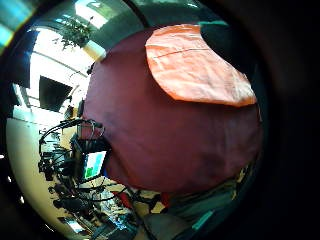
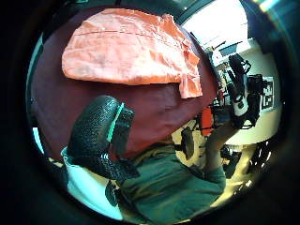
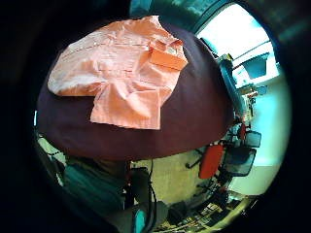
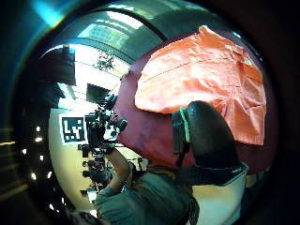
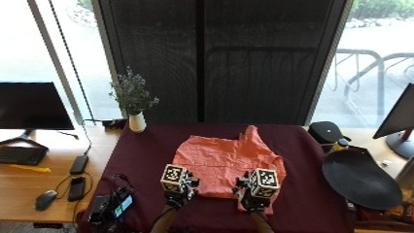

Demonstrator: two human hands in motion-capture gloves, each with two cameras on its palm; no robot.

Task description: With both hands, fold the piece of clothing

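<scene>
Both hands are raised side by side over the near edge of the table (image 5: 142,160) — left hand (image 5: 178,187), right hand (image 5: 259,191), nothing gripped, fingers relaxed. One orange shirt (image 5: 223,162) is spread flat below.

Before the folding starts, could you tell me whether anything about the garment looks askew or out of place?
Slightly. The orange shirt lies on the dark red tablecloth unevenly: one short sleeve sticks out past the hem, rumpled and creased, and the collar sits turned to one side. No damage or spill shows.
</scene>
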